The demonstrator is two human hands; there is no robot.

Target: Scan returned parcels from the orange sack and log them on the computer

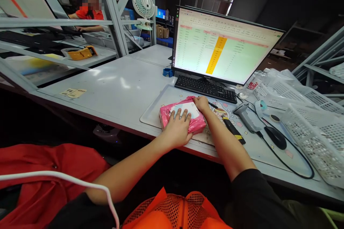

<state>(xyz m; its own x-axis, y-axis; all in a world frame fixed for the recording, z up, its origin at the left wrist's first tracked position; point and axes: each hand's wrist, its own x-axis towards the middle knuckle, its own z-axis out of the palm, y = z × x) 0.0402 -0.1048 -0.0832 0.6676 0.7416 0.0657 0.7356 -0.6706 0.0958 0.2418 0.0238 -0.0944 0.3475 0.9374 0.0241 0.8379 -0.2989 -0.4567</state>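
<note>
A worker in an orange vest (174, 211) holds a pink package (194, 113) on a desk mat (153, 109), left hand (178, 126) spread open across its top, right hand (202, 104) pinching its far corner. A keyboard (205, 88) and lit monitor (228, 48) stand beyond; a scanner (247, 118) lies to the right.

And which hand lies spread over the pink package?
The left hand, fingers splayed across the top of the pink package; the right hand grips the package's far corner instead.
</note>
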